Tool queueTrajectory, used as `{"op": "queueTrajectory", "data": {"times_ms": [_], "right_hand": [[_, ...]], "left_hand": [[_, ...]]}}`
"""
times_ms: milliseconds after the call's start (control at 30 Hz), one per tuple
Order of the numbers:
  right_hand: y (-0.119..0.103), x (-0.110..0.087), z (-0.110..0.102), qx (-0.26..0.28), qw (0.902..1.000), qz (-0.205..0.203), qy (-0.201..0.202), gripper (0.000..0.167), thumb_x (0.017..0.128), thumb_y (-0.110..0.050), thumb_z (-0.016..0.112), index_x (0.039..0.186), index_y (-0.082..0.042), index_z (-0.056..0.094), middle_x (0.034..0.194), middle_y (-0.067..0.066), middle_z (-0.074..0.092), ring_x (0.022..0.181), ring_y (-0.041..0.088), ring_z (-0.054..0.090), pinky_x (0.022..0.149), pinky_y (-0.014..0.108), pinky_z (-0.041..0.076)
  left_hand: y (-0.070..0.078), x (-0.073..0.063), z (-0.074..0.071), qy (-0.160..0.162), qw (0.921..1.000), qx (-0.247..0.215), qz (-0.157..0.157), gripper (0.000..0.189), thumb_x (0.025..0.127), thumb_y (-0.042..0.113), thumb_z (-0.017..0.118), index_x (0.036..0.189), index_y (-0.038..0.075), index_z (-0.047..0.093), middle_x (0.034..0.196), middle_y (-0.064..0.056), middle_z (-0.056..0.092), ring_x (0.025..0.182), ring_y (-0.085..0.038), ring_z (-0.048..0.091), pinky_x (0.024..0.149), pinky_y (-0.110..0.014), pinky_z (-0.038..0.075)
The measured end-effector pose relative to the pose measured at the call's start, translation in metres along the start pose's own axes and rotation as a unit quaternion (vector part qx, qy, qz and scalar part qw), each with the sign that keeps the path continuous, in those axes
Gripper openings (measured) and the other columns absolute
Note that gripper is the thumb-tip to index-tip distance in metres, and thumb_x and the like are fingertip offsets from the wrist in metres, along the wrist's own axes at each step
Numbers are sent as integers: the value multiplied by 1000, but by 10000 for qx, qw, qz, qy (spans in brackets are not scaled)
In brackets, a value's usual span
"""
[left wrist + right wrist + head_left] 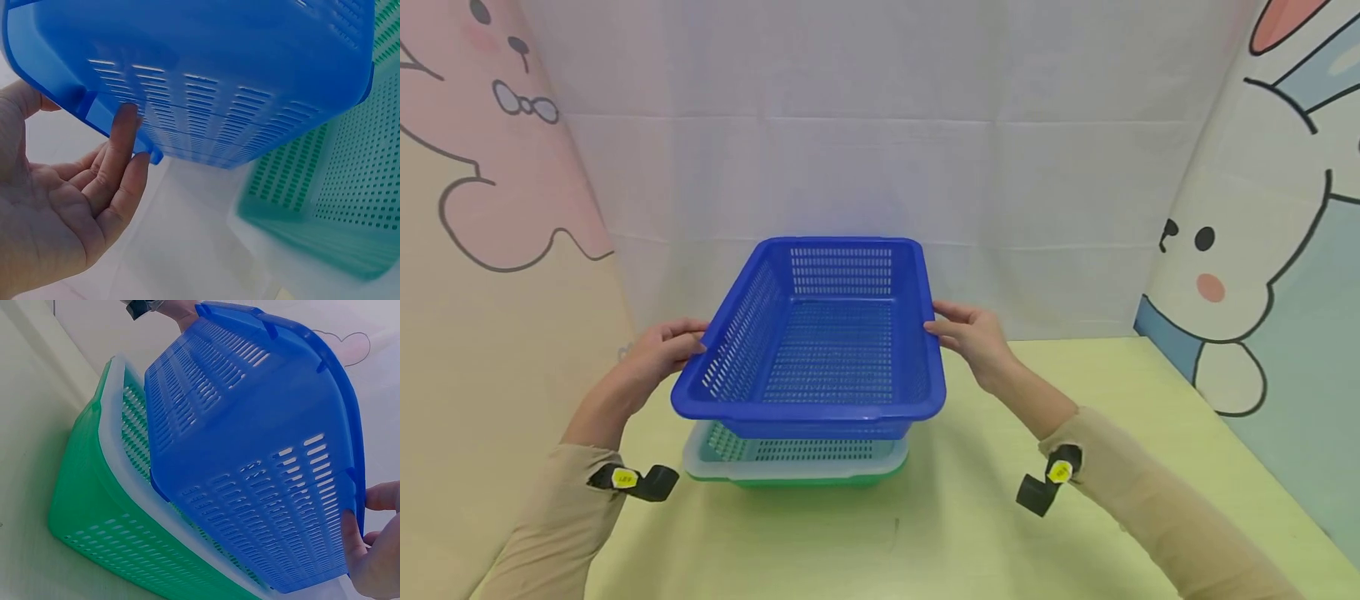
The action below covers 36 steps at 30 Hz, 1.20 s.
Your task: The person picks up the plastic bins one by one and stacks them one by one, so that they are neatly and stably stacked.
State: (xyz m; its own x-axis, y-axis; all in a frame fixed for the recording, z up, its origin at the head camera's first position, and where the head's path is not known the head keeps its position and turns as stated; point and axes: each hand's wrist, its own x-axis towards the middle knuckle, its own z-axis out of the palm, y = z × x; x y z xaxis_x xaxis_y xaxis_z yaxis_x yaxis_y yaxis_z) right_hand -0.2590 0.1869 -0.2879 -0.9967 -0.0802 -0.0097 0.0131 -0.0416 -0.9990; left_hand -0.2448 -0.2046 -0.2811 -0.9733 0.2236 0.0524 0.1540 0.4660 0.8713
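A blue rectangular plastic basket [831, 350] with slotted walls is held up, tilted, its open top toward the head camera. My left hand [662, 354] grips its left rim, fingers [119, 150] under the rim and against the slotted wall. On the opposite side my right hand [977, 342] pinches the right rim between thumb and fingers. Beneath the blue basket is a whitish basket [112, 434], nested in a green basket [81, 481] on the table. The blue basket hides much of both in the head view.
The pale yellow-green table [1000, 533] extends in front and to the right. A white sheet [880, 167] hangs behind it. Cartoon-printed panels [1225, 275] stand on both sides.
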Motion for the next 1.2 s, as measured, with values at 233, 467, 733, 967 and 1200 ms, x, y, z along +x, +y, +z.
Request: {"op": "queueTrajectory", "data": {"times_ms": [233, 467, 733, 967, 1200], "right_hand": [[10, 3, 8, 143, 9998, -127, -111, 44, 85, 0, 59, 127, 5, 48, 129, 17, 51, 107, 26, 57, 94, 35, 43], [20, 2, 9, 174, 9996, -158, -161, 45, 85, 0, 58, 128, 5, 46, 131, 15, 48, 113, 28, 52, 94, 35, 43], [29, 3, 11, 183, 9987, -252, -396, 48, 85, 1, 58, 130, 5, 44, 130, 16, 49, 109, 26, 56, 92, 35, 44], [43, 5, 16, 183, 9981, -207, -554, 48, 85, 1, 58, 131, 4, 44, 131, 15, 49, 113, 27, 53, 93, 36, 44], [53, 7, 19, 214, 9980, -198, -568, 49, 84, 1, 58, 131, 3, 44, 131, 15, 49, 113, 27, 53, 93, 35, 44]], "left_hand": [[-10, -5, -3, 96, 9993, -322, 187, 43, 93, 13, 38, 128, -12, 37, 90, 13, 60, 82, -6, 60, 76, -14, 47], [-19, -6, 2, 144, 9977, -545, 386, 39, 93, 10, 38, 124, -15, 38, 89, 11, 63, 79, -8, 62, 74, -16, 49], [-32, -10, 6, 244, 9978, -459, 420, 39, 93, 10, 39, 123, -15, 38, 87, 15, 62, 77, -5, 61, 73, -14, 48], [-46, -15, 7, 174, 9982, -512, 246, 41, 94, 10, 39, 126, -16, 37, 89, 16, 62, 79, -4, 60, 74, -13, 47], [-53, -18, 9, 185, 9977, -622, 203, 41, 93, 9, 39, 124, -17, 36, 89, 16, 63, 79, -4, 60, 73, -15, 48]]}}
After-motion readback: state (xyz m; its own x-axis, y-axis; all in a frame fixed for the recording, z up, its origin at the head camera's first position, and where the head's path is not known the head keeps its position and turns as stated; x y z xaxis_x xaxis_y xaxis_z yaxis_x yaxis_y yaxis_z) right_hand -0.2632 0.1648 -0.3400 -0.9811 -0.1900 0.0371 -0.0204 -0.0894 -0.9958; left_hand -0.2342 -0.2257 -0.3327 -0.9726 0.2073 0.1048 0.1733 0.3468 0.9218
